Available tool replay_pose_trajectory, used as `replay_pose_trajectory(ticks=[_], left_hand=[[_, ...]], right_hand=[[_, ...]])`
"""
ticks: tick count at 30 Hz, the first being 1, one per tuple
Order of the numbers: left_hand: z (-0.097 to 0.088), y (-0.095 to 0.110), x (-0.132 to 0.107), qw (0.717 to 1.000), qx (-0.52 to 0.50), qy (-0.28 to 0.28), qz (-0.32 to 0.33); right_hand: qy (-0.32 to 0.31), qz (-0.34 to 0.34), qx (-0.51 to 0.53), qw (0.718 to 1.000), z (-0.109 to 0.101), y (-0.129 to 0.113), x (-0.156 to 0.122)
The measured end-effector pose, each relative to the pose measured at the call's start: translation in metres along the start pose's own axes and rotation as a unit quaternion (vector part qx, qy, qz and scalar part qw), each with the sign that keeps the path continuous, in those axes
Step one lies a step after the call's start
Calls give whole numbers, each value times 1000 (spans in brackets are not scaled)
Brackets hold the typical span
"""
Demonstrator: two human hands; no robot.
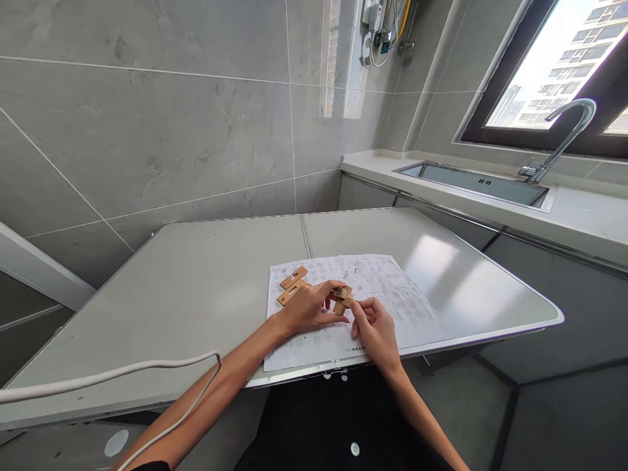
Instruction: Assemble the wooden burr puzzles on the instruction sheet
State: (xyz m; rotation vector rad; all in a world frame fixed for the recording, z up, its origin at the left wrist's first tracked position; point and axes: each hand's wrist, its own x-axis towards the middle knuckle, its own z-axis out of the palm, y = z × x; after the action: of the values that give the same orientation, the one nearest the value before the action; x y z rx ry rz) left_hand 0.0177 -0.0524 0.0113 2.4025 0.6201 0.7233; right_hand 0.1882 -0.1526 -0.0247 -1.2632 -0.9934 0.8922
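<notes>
Several interlocked wooden puzzle pieces (342, 299) are held together above a printed instruction sheet (412, 314). My left hand (314, 304) is closed around their left side, thumb below and fingers above. At the lower right of the cluster, the thumb and fingertips of my right hand (375, 327) pinch one piece's end. Two flat, notched wooden pieces lie on the sheet to the left: an upper one (289, 280) and a lower one (288, 296), which my left hand partly covers. How the held pieces lock together is too small to tell.
The sheet lies on a pale folding table (206, 294) with a seam across its middle. A white cable (122, 373) crosses the left side and my left forearm. Right of the table stands a counter with a sink (471, 185) and tap (564, 140). A tiled wall rises behind.
</notes>
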Motion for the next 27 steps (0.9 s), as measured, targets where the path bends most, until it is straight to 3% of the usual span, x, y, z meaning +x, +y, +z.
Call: replay_pose_trajectory(ticks=[11,20,27], left_hand=[[4,6,6,955,-286,21,-71],[4,6,6,923,-376,-17,-84],[5,6,7,923,-373,-23,-91]], right_hand=[[-31,-12,22,999,0,-1,5],[-52,-17,14,998,-2,4,6],[-49,-45,-42,997,-2,4,4]])
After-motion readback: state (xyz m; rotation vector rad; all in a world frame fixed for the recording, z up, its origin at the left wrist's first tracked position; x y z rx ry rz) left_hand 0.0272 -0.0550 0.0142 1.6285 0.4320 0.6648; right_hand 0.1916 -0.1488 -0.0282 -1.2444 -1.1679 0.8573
